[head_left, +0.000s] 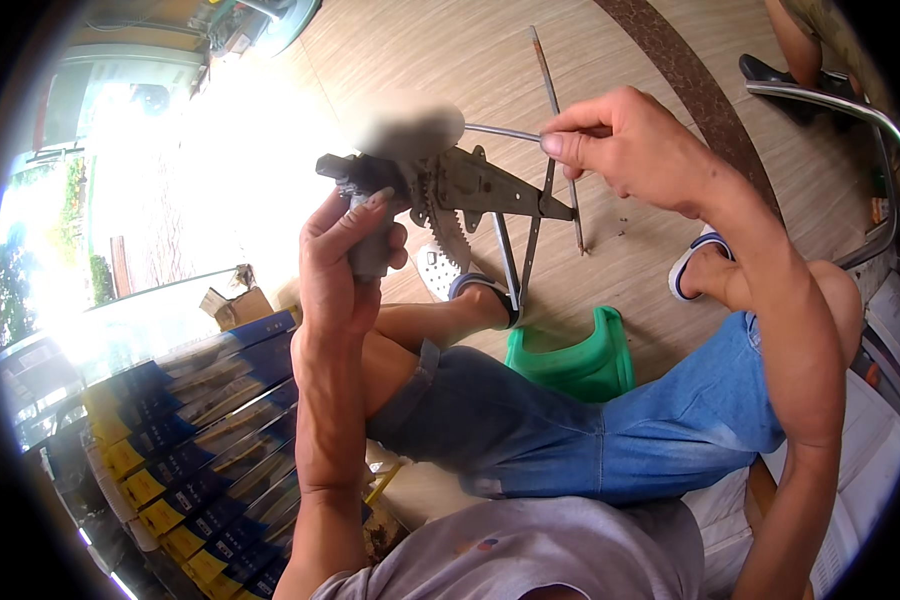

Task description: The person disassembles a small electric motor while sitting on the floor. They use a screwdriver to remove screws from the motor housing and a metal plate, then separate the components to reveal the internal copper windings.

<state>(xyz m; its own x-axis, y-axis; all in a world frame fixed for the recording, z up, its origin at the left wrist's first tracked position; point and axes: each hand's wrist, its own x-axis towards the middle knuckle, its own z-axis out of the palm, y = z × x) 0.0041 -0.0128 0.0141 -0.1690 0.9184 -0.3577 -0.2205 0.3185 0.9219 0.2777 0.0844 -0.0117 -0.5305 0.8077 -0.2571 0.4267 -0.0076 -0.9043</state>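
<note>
My left hand is wrapped round the dark cylindrical motor of a car window regulator, holding it up above the floor. The regulator has a flat metal plate, a curved toothed sector, crossing arms and a long thin rail. Between thumb and fingertips, my right hand pinches the end of a thin metal rod. Its other end runs left into a blurred patch over the top of the motor, so what it meets there is hidden.
A green plastic stool stands between my legs. On the left are rows of blue and yellow boxes and an opened cardboard box. At the right, a chrome chair frame stands near another person's shoe.
</note>
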